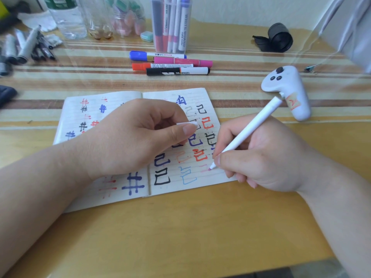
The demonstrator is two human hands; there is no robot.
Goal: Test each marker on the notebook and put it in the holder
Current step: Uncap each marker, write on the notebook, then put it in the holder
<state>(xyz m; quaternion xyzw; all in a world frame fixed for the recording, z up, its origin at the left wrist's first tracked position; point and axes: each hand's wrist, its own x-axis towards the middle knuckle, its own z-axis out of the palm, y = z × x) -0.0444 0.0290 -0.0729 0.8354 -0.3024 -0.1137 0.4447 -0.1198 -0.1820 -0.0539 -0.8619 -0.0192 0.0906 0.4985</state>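
- Right hand [267,155], lower right of frame: fingers curled round a white marker [253,127], held like a pen; its pinkish tip touches the right page of the notebook [202,182].
- Left hand [130,137], centre: rests on the notebook, thumb and forefinger pinching a white cap [186,123].
- Notebook lies open on the table [180,227]; both pages carry marks in black, blue, red and light blue. A faint pink stroke sits at the tip.
- Holder [171,27], clear plastic, top centre: several markers stand upright inside.
- Just in front of the holder, four capped markers lie side by side: blue [156,55], pink [182,62], orange [160,66], black [177,71].
- White controller [287,91] at right, near the notebook.
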